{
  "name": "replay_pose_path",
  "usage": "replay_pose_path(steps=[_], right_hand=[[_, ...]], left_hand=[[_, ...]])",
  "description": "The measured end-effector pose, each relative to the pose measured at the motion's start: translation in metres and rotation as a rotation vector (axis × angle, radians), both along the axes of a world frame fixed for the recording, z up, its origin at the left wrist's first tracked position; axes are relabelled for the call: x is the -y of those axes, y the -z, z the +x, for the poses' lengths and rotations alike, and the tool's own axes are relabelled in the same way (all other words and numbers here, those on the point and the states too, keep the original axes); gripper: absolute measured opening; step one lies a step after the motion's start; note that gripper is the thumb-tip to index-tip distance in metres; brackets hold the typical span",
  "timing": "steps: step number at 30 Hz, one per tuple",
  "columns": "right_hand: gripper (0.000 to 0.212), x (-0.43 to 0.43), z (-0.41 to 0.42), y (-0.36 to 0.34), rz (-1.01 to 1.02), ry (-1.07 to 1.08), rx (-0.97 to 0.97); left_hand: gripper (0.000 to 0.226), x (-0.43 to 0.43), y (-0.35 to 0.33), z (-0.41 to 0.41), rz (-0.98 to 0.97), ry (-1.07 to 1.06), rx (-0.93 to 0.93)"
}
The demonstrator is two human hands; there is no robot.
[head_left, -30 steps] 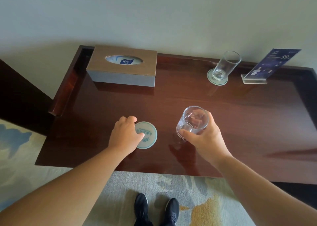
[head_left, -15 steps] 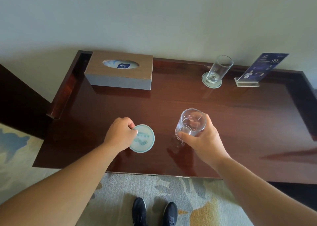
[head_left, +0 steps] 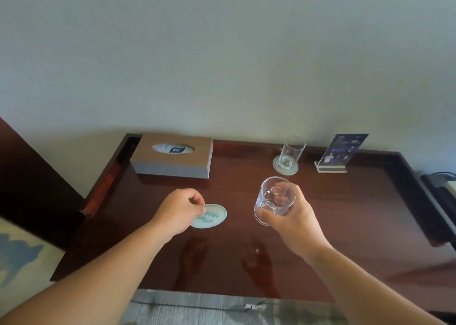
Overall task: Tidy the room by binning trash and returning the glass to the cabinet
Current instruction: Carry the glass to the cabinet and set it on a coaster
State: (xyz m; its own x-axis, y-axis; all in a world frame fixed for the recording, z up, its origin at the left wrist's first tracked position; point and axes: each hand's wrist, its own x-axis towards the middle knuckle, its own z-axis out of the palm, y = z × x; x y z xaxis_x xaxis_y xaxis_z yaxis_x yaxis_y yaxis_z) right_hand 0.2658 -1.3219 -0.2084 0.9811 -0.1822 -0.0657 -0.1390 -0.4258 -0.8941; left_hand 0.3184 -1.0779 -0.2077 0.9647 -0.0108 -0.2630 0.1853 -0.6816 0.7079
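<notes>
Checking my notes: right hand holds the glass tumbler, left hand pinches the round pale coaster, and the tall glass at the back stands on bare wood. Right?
The head view shows the tall clear glass standing on a second round coaster, not bare wood. The right hand holds the clear glass tumbler and the left hand pinches the round pale coaster.

Glass (head_left: 274, 201) in right grip (head_left: 296, 223) — over table (head_left: 357, 213)

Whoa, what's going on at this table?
A person is tidying a shiny dark wooden desk. Their right hand holds a clear drinking glass above it, while their left hand pinches the edge of a round pale-green coaster. At the back, a second clear glass stands on a second coaster, between a tan tissue box and a blue sign card.
</notes>
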Motion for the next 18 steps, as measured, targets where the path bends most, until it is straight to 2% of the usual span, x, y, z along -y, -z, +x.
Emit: replay_pose_path(steps=[9,18], right_hand=[[0.06,0.04,0.003,-0.02,0.012,-0.026,0.067],[0.061,0.055,0.021,-0.014,0.003,-0.011,0.045]], left_hand=[[0.001,0.041,-0.034,0.005,-0.069,-0.001,-0.006],[0.003,0.061,-0.033,0.03,-0.129,0.013,-0.005]])
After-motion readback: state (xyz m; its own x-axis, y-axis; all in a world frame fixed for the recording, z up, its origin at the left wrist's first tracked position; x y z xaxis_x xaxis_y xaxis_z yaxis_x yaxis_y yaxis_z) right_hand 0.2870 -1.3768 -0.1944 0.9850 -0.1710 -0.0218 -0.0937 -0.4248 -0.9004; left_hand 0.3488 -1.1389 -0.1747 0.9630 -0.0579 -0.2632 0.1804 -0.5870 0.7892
